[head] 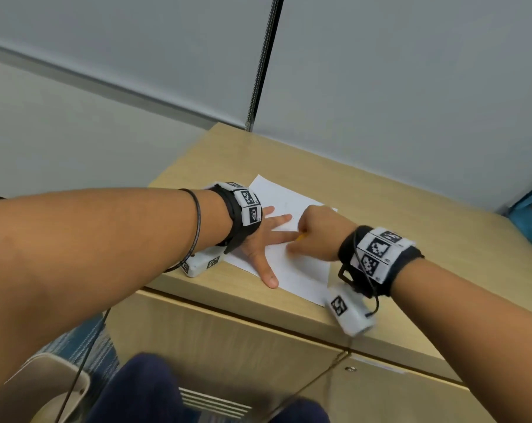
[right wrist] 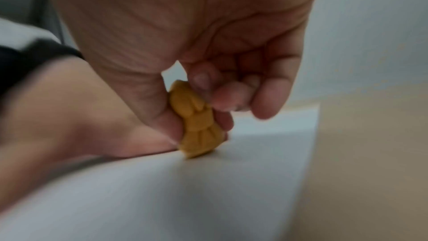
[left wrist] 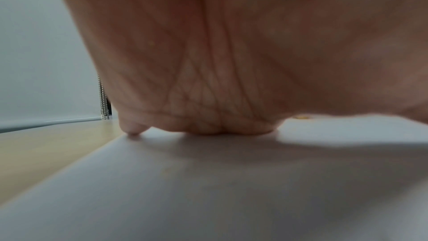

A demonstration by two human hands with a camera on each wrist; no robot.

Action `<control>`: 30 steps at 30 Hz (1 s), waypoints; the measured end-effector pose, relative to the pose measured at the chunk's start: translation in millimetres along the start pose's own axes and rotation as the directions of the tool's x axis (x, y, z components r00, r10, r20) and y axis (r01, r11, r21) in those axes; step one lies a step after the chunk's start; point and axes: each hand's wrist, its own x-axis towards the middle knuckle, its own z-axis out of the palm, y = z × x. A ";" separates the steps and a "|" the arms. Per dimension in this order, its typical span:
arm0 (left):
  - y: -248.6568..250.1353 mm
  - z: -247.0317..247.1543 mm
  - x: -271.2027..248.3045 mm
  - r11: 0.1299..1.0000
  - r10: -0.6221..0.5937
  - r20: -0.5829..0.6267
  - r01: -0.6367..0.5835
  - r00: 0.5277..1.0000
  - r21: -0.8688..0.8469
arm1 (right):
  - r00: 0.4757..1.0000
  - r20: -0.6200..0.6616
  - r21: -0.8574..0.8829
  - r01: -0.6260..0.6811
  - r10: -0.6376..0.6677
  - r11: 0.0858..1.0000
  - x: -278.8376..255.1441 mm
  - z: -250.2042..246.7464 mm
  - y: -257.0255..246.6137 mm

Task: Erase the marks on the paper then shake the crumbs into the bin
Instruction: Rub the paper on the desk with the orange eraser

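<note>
A white sheet of paper (head: 301, 270) lies on a light wooden cabinet top (head: 396, 227). My left hand (head: 264, 239) lies flat on the sheet with fingers spread, pressing it down; its palm (left wrist: 220, 61) fills the left wrist view above the paper (left wrist: 208, 190). My right hand (head: 316, 233) pinches a small yellow eraser (right wrist: 197, 122) between thumb and fingers, its lower end touching the paper (right wrist: 208, 190) beside the left hand's index finger. In the head view only a sliver of the eraser (head: 301, 237) shows. Any marks on the sheet are too faint to make out.
Grey partition walls (head: 411, 102) stand behind the cabinet, with a dark seam and a bead chain (head: 255, 93) between them. Cabinet doors (head: 228, 346) face me below the top. A beige bin rim (head: 45, 383) shows at the lower left by my knees.
</note>
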 end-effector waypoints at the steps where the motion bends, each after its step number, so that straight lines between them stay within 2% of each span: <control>1: -0.5 0.0 0.0 1.000 0.002 -0.003 -0.002 1.000 0.001 | 0.999 -0.037 -0.012 -0.038 0.037 0.999 3.8 -4.2 4.1; 3: -1.3 0.6 0.5 1.000 0.002 -0.007 -0.002 1.000 0.002 | 0.999 -0.044 -0.016 -0.013 0.013 1.000 2.7 -0.9 1.0; 5: -1.4 1.8 0.9 1.000 -0.001 0.002 0.001 1.000 0.002 | 0.997 0.025 0.001 0.073 -0.073 0.997 -7.0 9.5 -11.0; 6: -0.7 1.6 0.2 1.000 -0.004 0.008 0.004 1.000 0.003 | 0.996 0.051 0.032 0.077 -0.079 0.997 -9.6 11.8 -11.8; 8: -0.1 0.2 -1.2 1.000 -0.002 0.002 0.002 1.000 0.012 | 0.999 0.044 0.034 0.017 -0.019 0.999 -2.4 4.0 -2.0; 11: -0.8 -1.4 -2.6 1.000 0.003 -0.004 -0.003 1.000 0.004 | 0.996 -0.053 -0.006 -0.066 0.066 0.998 10.3 -4.3 9.6; 15: -0.8 0.4 -1.3 1.000 -0.007 0.005 0.007 1.000 0.008 | 0.998 0.032 0.022 0.046 -0.046 0.999 0.2 10.5 -4.1; 20: 0.9 -3.0 -4.8 1.000 0.004 0.001 -0.004 1.000 -0.013 | 0.997 -0.043 -0.005 -0.063 0.063 0.998 15.0 -6.8 22.7; 24: 1.6 -9.4 -8.3 0.999 0.028 0.022 -0.028 0.999 0.019 | 0.999 0.047 0.154 -0.019 0.012 0.988 6.1 -6.1 39.5; 27: -5.4 -22.4 -16.1 0.991 0.101 0.035 -0.104 0.994 0.090 | 1.000 0.019 0.157 0.000 -0.003 0.988 -4.6 2.2 45.5; 30: -12.0 -30.5 -19.9 0.986 0.070 0.046 -0.077 0.996 0.150 | 1.000 0.008 0.158 -0.004 0.003 0.987 -12.5 9.0 41.3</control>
